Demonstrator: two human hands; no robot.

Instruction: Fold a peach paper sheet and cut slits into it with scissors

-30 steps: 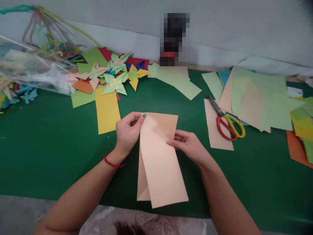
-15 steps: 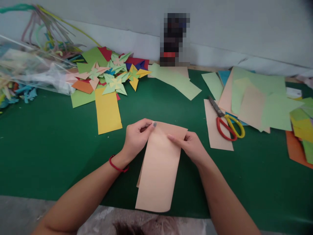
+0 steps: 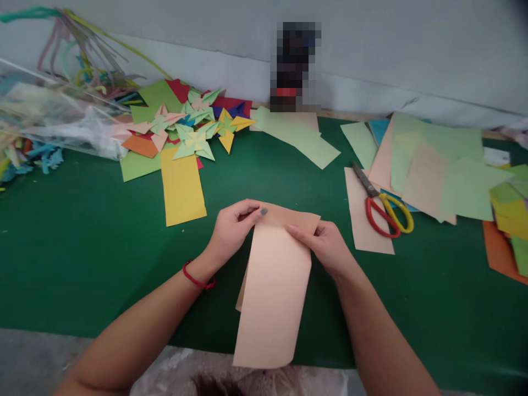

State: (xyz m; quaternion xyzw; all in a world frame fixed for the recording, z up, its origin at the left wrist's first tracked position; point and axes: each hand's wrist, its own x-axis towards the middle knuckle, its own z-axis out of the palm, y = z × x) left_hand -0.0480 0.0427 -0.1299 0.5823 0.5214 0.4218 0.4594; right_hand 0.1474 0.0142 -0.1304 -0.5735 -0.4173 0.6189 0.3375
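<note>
At the near edge of the dark green felt table mat (image 3: 82, 264), a long peach-coloured sheet of paper (image 3: 272, 297), folded over on itself, lies with its lower end hanging past the mat's front border. A second layer of the same sheet shows along its left side and as a darker strip at the top.

Left hand (image 3: 233, 231): thumb and fingers closed in a pinch on the sheet's top left corner. A red cord bracelet (image 3: 197, 278) sits on that wrist.

Right hand (image 3: 328, 247): fingers curled narrow, pinching the sheet's top right corner, thumb on the upper face.

Left of and beyond the peach sheet, a yellow paper rectangle (image 3: 181, 187) lies flat on the mat. Beyond that rectangle sits a heap of folded paper pinwheel stars in pale green, yellow and pink (image 3: 193, 129), on loose coloured sheets. Further left of the peach sheet is a clear plastic bag (image 3: 53, 126) of mixed craft material; contents cannot be made out.

Right of the peach sheet, well apart from it, red-and-yellow-handled scissors (image 3: 383, 206) rest on a smaller peach paper strip (image 3: 365, 231), blades shut. Beyond the scissors lies a loose stack of pale green and peach sheets (image 3: 437, 165).
</note>
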